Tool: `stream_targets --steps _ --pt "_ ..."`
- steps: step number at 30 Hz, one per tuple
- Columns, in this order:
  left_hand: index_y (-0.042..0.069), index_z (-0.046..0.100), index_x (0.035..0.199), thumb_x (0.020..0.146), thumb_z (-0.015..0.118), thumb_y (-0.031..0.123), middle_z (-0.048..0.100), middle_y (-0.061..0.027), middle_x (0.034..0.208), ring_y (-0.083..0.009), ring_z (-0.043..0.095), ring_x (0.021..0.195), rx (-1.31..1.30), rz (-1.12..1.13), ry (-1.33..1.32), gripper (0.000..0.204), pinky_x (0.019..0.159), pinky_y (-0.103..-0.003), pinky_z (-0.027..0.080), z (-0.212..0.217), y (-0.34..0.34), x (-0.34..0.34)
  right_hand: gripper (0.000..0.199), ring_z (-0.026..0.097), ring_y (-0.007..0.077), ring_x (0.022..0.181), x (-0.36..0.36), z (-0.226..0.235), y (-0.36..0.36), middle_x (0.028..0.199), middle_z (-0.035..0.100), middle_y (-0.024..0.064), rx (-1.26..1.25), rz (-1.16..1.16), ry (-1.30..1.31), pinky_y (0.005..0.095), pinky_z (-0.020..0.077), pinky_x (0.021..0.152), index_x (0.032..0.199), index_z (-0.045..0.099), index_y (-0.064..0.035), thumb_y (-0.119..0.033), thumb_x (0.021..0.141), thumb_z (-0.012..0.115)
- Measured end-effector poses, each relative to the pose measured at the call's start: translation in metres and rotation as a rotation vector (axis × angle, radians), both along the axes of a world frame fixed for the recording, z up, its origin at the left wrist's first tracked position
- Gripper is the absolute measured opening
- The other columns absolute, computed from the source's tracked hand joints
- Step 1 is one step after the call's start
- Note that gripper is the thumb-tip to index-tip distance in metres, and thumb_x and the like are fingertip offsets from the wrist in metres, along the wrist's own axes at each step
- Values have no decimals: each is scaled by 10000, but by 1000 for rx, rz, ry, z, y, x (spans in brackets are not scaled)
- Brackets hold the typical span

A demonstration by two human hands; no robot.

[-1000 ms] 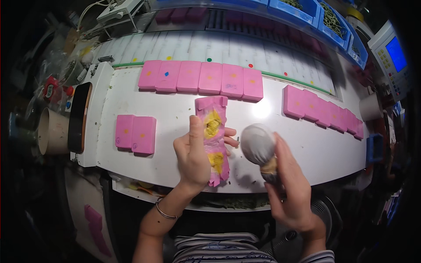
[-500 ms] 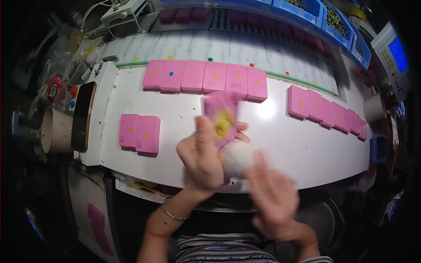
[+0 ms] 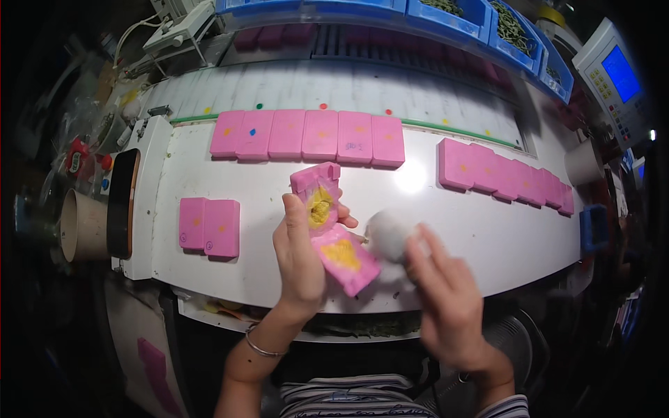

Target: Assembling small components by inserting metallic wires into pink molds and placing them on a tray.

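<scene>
My left hand (image 3: 300, 254) grips an opened pink mould (image 3: 327, 226) above the white table (image 3: 453, 230); its two halves are hinged apart and each shows a yellow hollow. My right hand (image 3: 446, 296), blurred by motion, holds a round pale grey brush-like tool (image 3: 388, 233) just right of the mould's lower half. A row of shut pink moulds (image 3: 310, 134) lies at the back middle. Another row of pink moulds (image 3: 505, 176) lies at the right, and two pink moulds (image 3: 209, 226) sit at the left.
A brown paper cup (image 3: 80, 224) and a dark phone-like slab (image 3: 122, 202) sit at the left edge. Blue bins (image 3: 481, 17) line the back. A device with a blue screen (image 3: 617, 70) stands far right, near a white cup (image 3: 582, 164).
My left hand lifted the mould off the table and tilted it, and its halves swung apart. My right hand with the grey tool moved in towards the mould's lower half.
</scene>
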State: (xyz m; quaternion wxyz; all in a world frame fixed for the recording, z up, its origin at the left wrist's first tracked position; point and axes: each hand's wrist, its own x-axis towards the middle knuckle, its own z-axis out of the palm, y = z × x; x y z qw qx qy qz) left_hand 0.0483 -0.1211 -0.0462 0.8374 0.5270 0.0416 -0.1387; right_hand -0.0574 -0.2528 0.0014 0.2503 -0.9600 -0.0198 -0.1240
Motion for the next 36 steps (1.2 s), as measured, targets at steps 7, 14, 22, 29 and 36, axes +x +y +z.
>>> stream_targets --steps 7,14,22,29,36 --pt "-71 563 1004 974 90 450 621 -139 767 -197 644 703 72 -427 -48 704 652 -282 535 -1 5 -18 559 556 268 891 25 -15 -7 1141 549 159 492 -62 -69 335 436 807 1228 507 -9 -1 689 653" --pt "-50 557 1074 940 486 296 564 -120 1047 -186 587 964 26 -317 -356 378 846 -301 478 5 18 -17 266 575 194 794 35 -11 -2 853 592 109 809 15 -64 286 450 733 981 605 13 -2 723 668" --pt "-38 589 1021 776 686 28 554 -111 1003 -188 595 911 61 -289 -483 272 838 -322 520 -1 27 -4 278 584 201 768 37 -16 9 832 582 117 671 4 -91 283 458 703 973 597 10 29 706 670" --pt "-53 498 1166 949 352 450 579 -110 1007 -162 593 847 -32 -682 -69 567 830 -288 476 14 50 23 442 566 148 898 57 -16 31 987 554 98 1128 4 -110 271 450 848 1171 451 44 68 768 632" --pt "-41 604 865 930 470 188 623 -105 825 -206 620 743 269 -318 -52 273 730 -314 512 37 114 154 396 581 196 883 95 -39 46 1028 576 117 707 39 -173 286 461 787 1142 521 2 59 760 608"
